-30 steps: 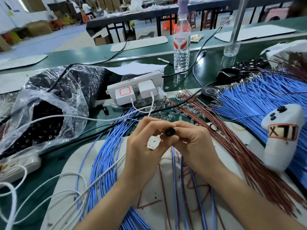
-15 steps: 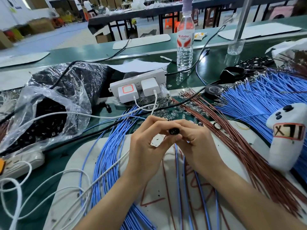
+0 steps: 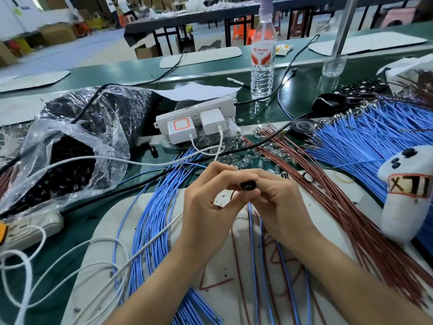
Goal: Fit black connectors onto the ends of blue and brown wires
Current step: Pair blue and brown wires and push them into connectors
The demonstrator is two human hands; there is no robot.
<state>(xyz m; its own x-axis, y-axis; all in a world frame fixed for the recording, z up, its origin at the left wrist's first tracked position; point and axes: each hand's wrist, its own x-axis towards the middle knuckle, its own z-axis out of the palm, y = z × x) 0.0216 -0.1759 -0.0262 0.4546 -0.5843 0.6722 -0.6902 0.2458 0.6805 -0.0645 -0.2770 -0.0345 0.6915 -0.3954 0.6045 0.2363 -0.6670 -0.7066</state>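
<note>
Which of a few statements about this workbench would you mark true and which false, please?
1. The left hand and the right hand both hold the black connector. True.
2. The water bottle lies on its side. False: it stands upright.
3. A white charger is plugged into the power strip. True.
4. The plastic bag of black parts sits to the right of the hands. False: it is on their left.
</note>
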